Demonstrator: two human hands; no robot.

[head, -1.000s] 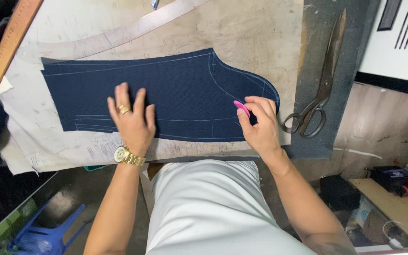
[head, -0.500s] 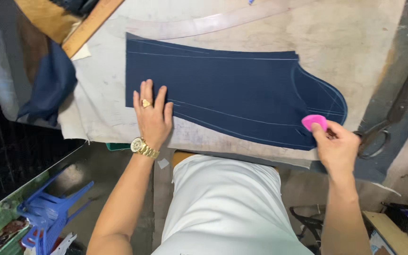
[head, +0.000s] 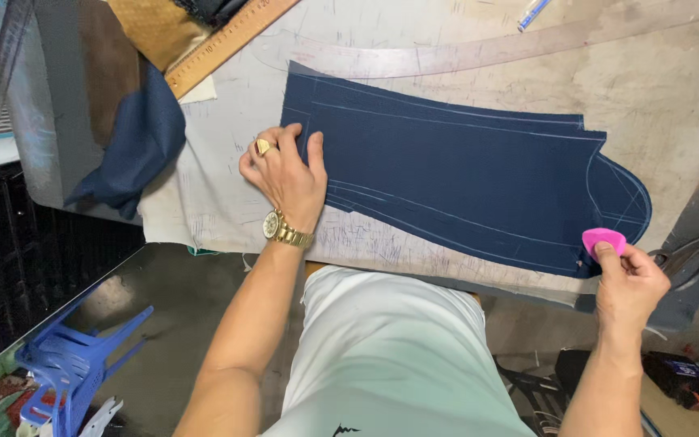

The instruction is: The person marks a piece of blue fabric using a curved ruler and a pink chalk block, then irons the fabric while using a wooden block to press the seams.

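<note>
The navy cloth piece [head: 463, 190] lies flat on the worn work table [head: 673, 105], on top of a pale under-sheet [head: 204, 202] that is full of old chalk marks. White chalk lines run along the length of the cloth and curve around its rounded right end.

The left hand [head: 285, 178] presses on the left end of the cloth, fingers spread and flat, palm down; it grips nothing. The right hand [head: 629, 283] is at the lower right corner of the cloth and pinches a pink chalk piece [head: 604, 240] between thumb and fingertips. The chalk edge is just at the cloth border, near the curved line.

The risk I see is that the cloth slides. Only one end is pinned by the palm, and the long middle part is free, so a firm chalk stroke at the far end can drag the cloth and make a crooked or doubled line. The chalk sits very close to the edge, so it can also slip off onto the under-sheet.

A long curved ruler [head: 479, 57] lies above the cloth and a wooden ruler [head: 220, 44] lies at the upper left, both apart from the hands. Scissors [head: 685, 259] rest just beside the right hand, and a careless elbow or wrist can knock them. A loose fold of navy fabric [head: 135, 146] hangs over the table's left edge.
</note>
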